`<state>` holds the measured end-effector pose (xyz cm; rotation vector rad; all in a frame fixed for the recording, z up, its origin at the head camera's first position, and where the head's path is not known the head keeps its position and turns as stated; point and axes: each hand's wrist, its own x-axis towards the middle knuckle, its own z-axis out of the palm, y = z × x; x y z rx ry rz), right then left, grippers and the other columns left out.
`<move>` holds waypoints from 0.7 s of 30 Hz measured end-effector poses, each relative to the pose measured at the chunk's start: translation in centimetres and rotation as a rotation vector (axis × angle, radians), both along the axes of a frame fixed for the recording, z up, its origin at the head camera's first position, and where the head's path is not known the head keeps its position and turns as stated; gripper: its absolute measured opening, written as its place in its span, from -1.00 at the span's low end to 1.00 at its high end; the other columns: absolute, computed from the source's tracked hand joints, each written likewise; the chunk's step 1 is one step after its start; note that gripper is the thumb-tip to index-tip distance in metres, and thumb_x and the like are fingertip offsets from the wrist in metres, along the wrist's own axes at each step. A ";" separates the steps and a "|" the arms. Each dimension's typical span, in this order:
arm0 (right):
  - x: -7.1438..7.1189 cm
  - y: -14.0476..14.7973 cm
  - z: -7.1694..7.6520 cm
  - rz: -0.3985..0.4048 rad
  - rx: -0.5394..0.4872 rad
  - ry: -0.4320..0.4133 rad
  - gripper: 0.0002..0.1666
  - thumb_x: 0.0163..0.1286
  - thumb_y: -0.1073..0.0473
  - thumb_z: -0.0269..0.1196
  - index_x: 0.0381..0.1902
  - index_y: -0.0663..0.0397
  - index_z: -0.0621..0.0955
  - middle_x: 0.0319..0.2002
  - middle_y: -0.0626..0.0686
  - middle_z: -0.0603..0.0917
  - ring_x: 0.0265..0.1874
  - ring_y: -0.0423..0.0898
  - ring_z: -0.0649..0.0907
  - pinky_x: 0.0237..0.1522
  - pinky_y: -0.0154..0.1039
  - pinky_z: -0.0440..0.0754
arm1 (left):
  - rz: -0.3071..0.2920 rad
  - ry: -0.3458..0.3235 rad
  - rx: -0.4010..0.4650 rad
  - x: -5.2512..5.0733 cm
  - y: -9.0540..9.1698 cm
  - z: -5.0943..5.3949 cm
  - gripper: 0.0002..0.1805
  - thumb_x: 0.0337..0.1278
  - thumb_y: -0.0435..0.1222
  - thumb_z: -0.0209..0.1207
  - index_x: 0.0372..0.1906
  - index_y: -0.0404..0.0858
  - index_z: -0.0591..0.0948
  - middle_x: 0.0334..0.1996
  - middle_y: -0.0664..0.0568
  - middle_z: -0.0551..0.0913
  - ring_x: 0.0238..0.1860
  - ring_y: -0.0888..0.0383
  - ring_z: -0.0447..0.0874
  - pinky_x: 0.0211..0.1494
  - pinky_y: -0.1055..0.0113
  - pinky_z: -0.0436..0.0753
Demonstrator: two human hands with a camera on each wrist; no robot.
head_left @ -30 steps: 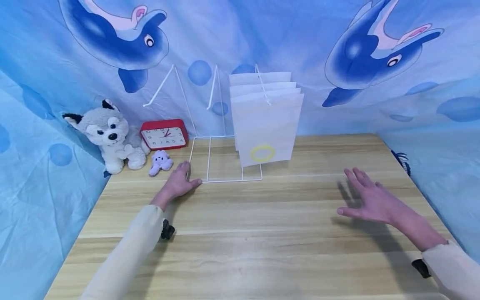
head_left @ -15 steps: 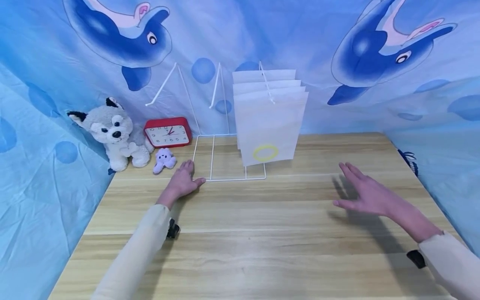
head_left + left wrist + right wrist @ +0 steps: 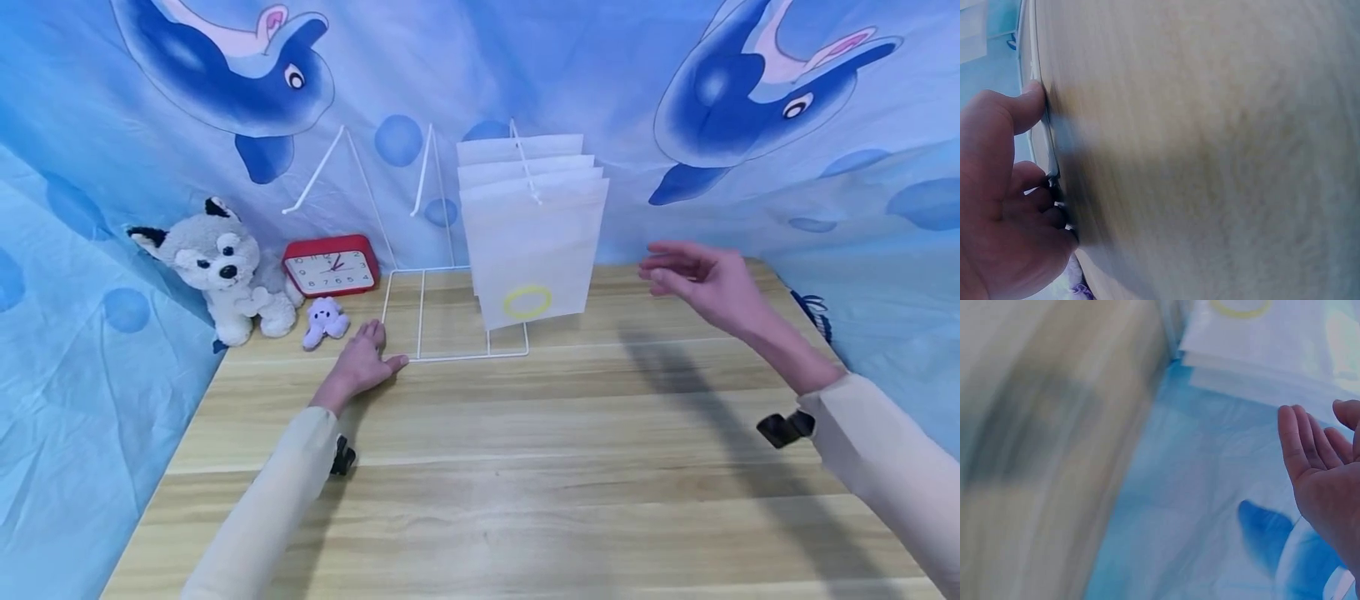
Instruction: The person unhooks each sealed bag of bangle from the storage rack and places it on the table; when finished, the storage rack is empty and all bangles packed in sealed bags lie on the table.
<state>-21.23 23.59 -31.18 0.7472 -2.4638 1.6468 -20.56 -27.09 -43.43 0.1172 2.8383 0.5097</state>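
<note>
A white wire rack [image 3: 468, 358] stands at the back of the table, with slanted hooks rising from it. Several white paper sheets or bags [image 3: 536, 242] hang one behind another on its right hook; the front one bears a yellow ring. My left hand [image 3: 360, 358] holds the rack's front left corner. In the left wrist view its thumb [image 3: 1030, 109] lies on the wire and the fingers bend at the corner. Raised in the air right of the hanging stack, my right hand [image 3: 716, 287] holds nothing, its fingers loosely bent and apart from the paper.
Left of the rack stand a red clock [image 3: 332, 265], a grey and white plush husky [image 3: 228, 271] and a small lilac plush octopus [image 3: 326, 322]. A blue dolphin-print curtain [image 3: 555, 58] closes off the back and sides of the wooden table [image 3: 495, 467].
My right hand has risen and moved further back and left, towards the hanging stack, its fingers bending a little. The left hand stays on the rack's corner. The head view shifts slightly.
</note>
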 end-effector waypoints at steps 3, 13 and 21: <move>-0.8 -1.4 1.3 -0.009 -0.078 0.009 -0.55 0.44 0.40 0.22 0.27 0.27 0.56 0.00 0.05 0.73 -0.10 -0.22 0.73 -0.13 -0.32 0.71 | 0.004 0.001 0.001 0.0 0.0 -0.1 -0.03 0.39 0.01 0.13 0.50 -0.57 -0.03 0.53 -0.43 -0.16 0.52 -0.36 -0.27 0.52 -0.18 -0.11; -2.9 -4.4 4.5 0.021 -0.331 0.063 -0.60 0.33 0.52 0.25 0.11 0.26 0.65 -0.05 0.12 0.72 -0.09 -0.08 0.72 -0.11 -0.38 0.69 | 0.020 -0.005 0.013 -0.8 0.1 0.6 -0.02 0.37 0.02 0.15 0.51 -0.55 -0.02 0.54 -0.42 -0.17 0.53 -0.35 -0.26 0.53 -0.17 -0.11; -3.0 -5.6 4.4 -0.057 -0.249 0.032 -0.55 0.32 0.46 0.30 0.18 0.21 0.61 0.02 0.19 0.66 -0.03 -0.01 0.67 -0.09 -0.40 0.68 | 0.030 -0.046 0.010 -0.4 0.2 0.2 -0.03 0.38 0.01 0.15 0.51 -0.55 -0.02 0.55 -0.41 -0.18 0.53 -0.34 -0.26 0.53 -0.17 -0.12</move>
